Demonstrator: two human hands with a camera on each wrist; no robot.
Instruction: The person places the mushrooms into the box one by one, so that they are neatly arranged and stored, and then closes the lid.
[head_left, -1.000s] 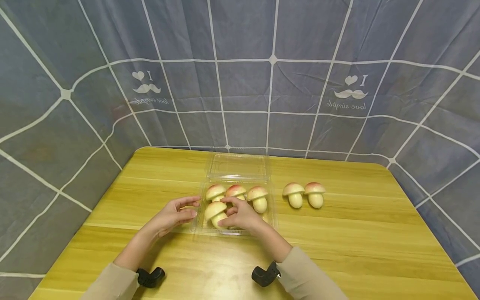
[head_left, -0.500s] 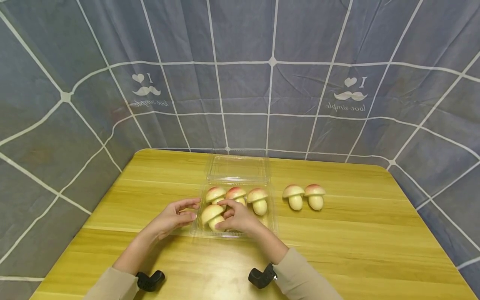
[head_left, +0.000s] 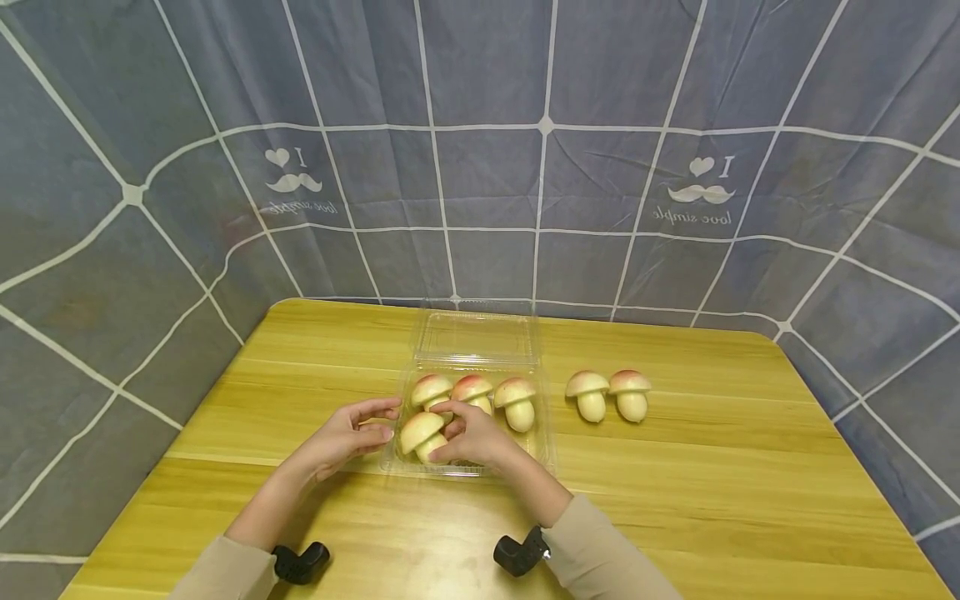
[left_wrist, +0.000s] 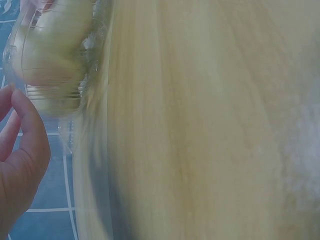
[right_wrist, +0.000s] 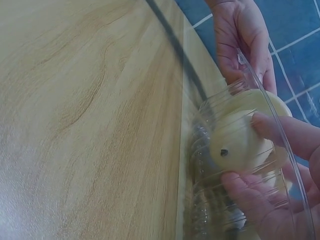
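Note:
A clear plastic clamshell box [head_left: 480,473] lies open on the wooden table, its lid [head_left: 480,337] folded back. Inside, three pale mushrooms with pink-tinged caps form a back row: a left mushroom [head_left: 430,389], a middle mushroom [head_left: 472,386] and a right mushroom [head_left: 517,406]. My right hand [head_left: 480,437] pinches the stem of a front-left mushroom [head_left: 422,433] between thumb and fingers. In the right wrist view this mushroom's stem end [right_wrist: 235,142] shows through the box wall. My left hand [head_left: 348,429] is at the box's left rim, thumb and fingers apart, fingertips right at its edge.
Two more mushrooms lie side by side on the table right of the box, a nearer-to-box mushroom [head_left: 590,396] and a far-right mushroom [head_left: 631,396]. A grey-blue curtain [head_left: 487,167] with white lines surrounds the table's back and sides.
My right hand has shifted the front mushroom slightly left and toward me, into the box's front-left corner. My left hand stays at the left rim.

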